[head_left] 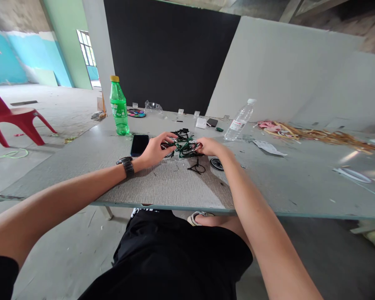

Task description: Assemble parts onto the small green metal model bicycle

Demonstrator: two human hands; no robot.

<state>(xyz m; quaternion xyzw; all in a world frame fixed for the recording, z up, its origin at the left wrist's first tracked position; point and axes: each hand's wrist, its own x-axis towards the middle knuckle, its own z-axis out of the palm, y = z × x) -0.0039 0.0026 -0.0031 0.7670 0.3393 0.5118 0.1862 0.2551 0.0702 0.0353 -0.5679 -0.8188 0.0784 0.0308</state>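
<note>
A small green and black model bicycle (184, 146) sits on the grey table (162, 187) between both hands. My left hand (156, 149), a black watch on its wrist, has its fingers pinched on the model's left end. My right hand (211, 146) grips the model's right end. A loose small black wheel (217, 163) lies just beside my right wrist, and a thin black cable piece (196, 168) lies in front of the model.
A black phone (139, 144) lies left of my left hand. A green soda bottle (118, 107) stands behind it; a clear water bottle (239, 120) leans at the right. Straw-like scraps (315, 134) and paper lie far right. A red plastic chair (15, 118) stands on the floor.
</note>
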